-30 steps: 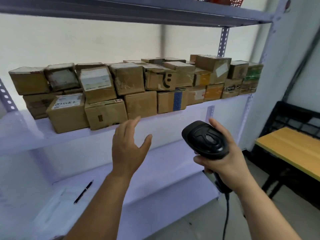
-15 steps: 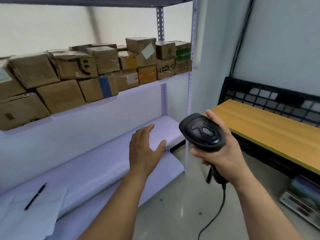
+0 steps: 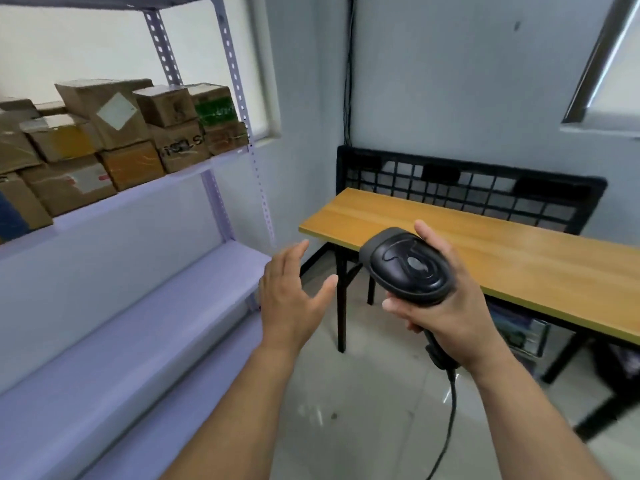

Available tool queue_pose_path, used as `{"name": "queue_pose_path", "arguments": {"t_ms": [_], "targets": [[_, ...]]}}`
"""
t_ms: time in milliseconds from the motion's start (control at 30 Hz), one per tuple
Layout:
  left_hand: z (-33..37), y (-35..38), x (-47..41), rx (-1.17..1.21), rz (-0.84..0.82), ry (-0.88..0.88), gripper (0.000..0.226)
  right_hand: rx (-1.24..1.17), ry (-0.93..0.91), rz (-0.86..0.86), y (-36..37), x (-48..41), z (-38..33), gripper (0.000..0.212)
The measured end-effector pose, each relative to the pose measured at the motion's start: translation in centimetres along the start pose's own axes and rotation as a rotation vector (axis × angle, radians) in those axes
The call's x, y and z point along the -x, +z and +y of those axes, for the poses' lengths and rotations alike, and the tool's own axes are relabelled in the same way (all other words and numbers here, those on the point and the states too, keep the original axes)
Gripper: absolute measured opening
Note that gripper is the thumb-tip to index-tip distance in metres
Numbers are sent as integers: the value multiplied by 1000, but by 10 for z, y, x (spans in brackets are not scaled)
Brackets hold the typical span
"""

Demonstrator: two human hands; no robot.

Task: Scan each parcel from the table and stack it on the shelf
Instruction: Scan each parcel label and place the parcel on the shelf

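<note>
Several brown cardboard parcels (image 3: 104, 140) are stacked two high on the pale purple metal shelf (image 3: 149, 188) at the left. My right hand (image 3: 446, 306) grips a black corded barcode scanner (image 3: 408, 266), held in front of the wooden table (image 3: 519, 258). My left hand (image 3: 294, 296) hovers empty with fingers spread, between the shelf's right end and the table's left corner. The visible part of the tabletop carries no parcel.
A lower shelf board (image 3: 138, 327) runs below the parcels. A black wire grid panel (image 3: 467, 192) stands behind the table against the wall. Boxes (image 3: 519, 330) sit on the floor under the table. The scanner cable (image 3: 446, 427) hangs toward the tiled floor.
The view has swung right, from the shelf toward the table. Both hands moved with it; the left hand drew back from the parcels and stays empty.
</note>
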State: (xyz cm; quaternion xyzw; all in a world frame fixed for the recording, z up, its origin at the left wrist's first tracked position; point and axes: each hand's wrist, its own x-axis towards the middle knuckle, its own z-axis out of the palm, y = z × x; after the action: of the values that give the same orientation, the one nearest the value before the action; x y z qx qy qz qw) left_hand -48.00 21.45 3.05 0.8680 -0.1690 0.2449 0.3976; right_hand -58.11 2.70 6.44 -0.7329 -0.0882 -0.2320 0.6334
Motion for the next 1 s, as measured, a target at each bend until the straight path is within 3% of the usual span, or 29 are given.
{"name": "queue_pose_path", "arguments": {"t_ms": [1000], "targets": [[169,337,-134,315,-466,324,64,382,217,576,-263,-75,66,96]]}}
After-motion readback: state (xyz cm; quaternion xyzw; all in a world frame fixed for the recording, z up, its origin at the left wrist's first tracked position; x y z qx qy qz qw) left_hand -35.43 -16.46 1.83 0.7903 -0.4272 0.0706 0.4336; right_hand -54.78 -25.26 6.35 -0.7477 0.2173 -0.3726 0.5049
